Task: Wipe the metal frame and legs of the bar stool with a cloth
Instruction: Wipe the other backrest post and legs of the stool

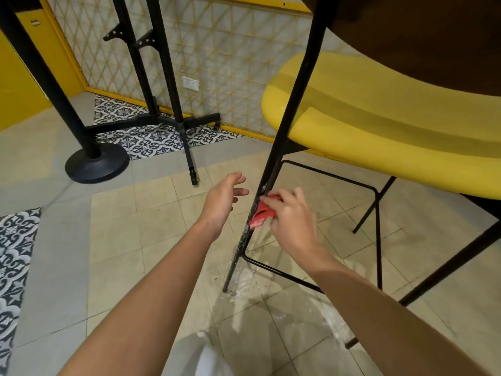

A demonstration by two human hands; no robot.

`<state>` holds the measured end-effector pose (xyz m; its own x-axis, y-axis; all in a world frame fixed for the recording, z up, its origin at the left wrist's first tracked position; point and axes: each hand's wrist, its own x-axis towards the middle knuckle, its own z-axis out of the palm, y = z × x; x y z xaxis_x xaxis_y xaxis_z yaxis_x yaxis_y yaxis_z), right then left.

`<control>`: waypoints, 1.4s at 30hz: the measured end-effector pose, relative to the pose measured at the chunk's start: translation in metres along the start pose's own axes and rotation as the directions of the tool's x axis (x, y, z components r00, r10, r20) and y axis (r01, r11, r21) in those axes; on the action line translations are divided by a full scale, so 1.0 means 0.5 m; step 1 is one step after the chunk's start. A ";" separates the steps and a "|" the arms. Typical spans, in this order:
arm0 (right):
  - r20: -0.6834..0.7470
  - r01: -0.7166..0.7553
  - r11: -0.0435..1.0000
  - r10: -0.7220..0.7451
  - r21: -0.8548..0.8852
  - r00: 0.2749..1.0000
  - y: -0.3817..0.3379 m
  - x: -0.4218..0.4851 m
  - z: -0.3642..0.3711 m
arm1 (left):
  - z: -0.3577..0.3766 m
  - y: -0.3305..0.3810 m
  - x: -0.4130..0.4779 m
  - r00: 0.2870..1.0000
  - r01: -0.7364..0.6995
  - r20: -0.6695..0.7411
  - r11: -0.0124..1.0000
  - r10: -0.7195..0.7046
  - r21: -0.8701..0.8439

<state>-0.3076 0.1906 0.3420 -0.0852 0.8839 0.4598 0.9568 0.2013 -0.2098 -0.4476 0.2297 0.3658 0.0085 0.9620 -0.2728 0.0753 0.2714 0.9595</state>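
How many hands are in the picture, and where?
2. The right hand grips a red cloth against the bar stool's black leg, below the yellow seat. The left hand is open just left of that leg, apparently not touching it. No other hand shows.

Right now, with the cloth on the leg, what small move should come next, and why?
Probably slide the cloth down the leg: the right hand holds it against the middle of the leg, and white smears show just below it.
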 end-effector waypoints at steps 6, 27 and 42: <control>0.156 -0.620 0.560 0.660 0.549 0.735 0.007 0.047 -0.028 | 0.003 0.006 0.007 1.000 0.004 -0.007 1.000 -0.004 -0.006; 0.150 -0.538 0.385 0.693 0.750 0.705 -0.101 0.065 0.022 | -0.022 0.012 0.020 0.998 -0.005 -0.060 1.000 0.004 -0.009; 0.128 -0.496 0.563 0.566 0.661 0.814 -0.063 0.067 0.059 | 0.007 -0.004 0.035 0.999 0.003 -0.037 1.000 -0.004 -0.026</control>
<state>-0.3488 0.2262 0.3386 0.4366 0.8879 0.1448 0.3973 -0.0459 -0.9165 -0.4440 0.2458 0.3587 -0.0287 0.9612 -0.2742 0.0498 0.2754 0.9601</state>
